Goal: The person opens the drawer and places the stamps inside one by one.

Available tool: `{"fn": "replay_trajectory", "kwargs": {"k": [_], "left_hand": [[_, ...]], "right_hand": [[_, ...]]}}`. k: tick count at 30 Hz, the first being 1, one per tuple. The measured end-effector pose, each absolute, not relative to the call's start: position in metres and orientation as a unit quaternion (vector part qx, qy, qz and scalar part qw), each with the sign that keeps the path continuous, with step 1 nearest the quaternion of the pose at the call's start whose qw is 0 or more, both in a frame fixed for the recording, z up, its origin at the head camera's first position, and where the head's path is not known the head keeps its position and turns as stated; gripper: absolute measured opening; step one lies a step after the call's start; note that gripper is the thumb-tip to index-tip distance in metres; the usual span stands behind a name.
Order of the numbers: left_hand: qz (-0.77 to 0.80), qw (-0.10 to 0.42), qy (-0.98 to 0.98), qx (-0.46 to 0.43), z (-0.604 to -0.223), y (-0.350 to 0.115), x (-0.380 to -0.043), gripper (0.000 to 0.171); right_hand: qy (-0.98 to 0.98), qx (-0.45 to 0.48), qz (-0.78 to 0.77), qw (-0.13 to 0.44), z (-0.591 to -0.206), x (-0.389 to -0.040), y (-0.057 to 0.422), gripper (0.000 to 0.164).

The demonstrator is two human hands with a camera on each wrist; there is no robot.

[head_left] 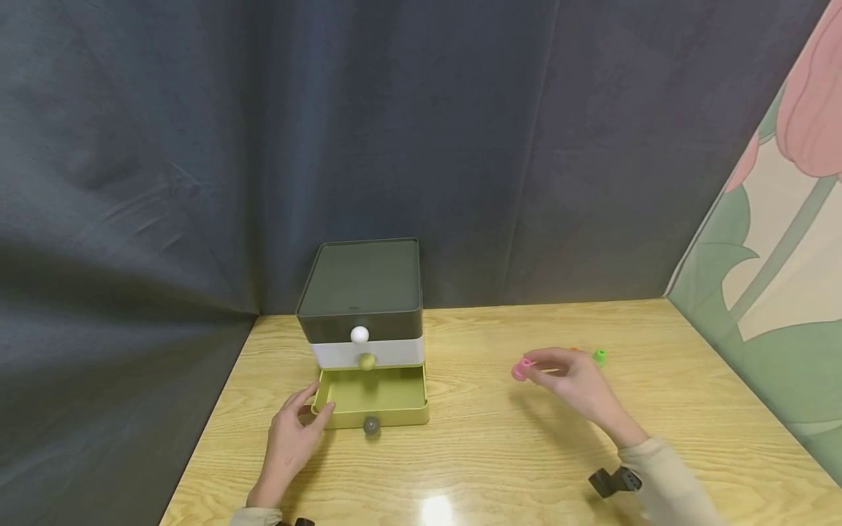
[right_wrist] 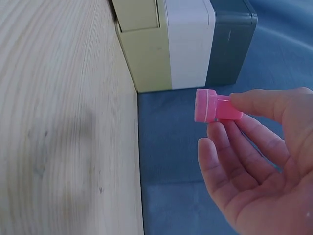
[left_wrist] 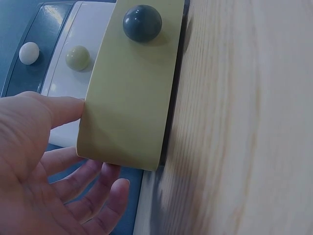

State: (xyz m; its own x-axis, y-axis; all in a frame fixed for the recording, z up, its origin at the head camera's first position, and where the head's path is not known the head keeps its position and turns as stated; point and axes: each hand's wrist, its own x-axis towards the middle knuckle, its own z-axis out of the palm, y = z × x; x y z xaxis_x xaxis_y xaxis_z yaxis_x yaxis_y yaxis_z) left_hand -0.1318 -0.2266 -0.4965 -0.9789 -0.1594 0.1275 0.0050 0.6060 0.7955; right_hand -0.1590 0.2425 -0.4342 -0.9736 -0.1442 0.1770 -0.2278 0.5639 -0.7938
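My right hand [head_left: 572, 383] pinches a small pink toy stamp [right_wrist: 206, 105] between thumb and fingertips, above the table to the right of a small drawer cabinet [head_left: 368, 277]. Its wider round end points away from the palm. My left hand [head_left: 292, 438] is at the cabinet's yellow-green bottom drawer [head_left: 408, 418], which is pulled out; no contents show inside. In the left wrist view the thumb lies on the drawer's top edge, while the fingers hold its left side. A dark round knob [left_wrist: 142, 23] sits on the drawer's front.
Above the pulled-out drawer are a white drawer [head_left: 395, 353] and a dark one [head_left: 395, 325], both pushed in. A green piece [head_left: 599, 356] and a partly hidden orange piece [head_left: 574, 349] lie beyond my right hand. Dark curtain [head_left: 460, 146] hangs behind the wooden table [head_left: 487, 467].
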Motion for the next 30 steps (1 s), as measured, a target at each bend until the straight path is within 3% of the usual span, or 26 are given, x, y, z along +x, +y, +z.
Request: {"fn": "replay_trajectory", "kwargs": {"k": [30], "left_hand": [[-0.452,0.086,-0.886,0.047,-0.497,-0.227,-0.132,0.058]], "right_hand": [[-0.847,0.181,0.500,0.004,-0.431,-0.169,0.157,0.029]]}}
